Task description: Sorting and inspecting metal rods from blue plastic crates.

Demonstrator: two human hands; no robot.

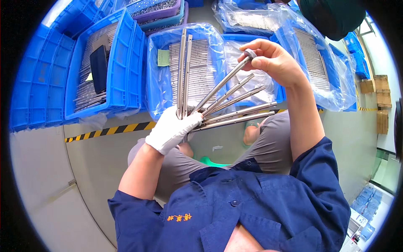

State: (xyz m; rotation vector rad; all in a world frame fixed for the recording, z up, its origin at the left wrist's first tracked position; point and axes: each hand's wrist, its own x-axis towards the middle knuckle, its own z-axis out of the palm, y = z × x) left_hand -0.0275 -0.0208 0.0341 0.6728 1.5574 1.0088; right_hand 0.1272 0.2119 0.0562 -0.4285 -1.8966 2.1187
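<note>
My left hand [170, 129], in a white glove, is closed around the lower ends of several slim metal rods [181, 80]. They fan out from it, two nearly upright and the others slanting to the right. My bare right hand [275, 63] pinches a small round metal ring [250, 53] between thumb and fingers. This ring sits at the far tip of one slanting rod [222, 83]; whether it is around the tip or only against it, I cannot tell. Beyond my hands stands a blue crate [154, 84] lined with clear plastic, filled with rows of similar rods.
A phone [99, 69] lies on rods in the left crate [121, 63]. Purple and teal baskets [161, 13] of small metal parts stand behind. More lined crates [336, 90] are on the right. Yellow-black tape [121, 128] marks the floor. A dark rounded shape [336, 17] shows at top right.
</note>
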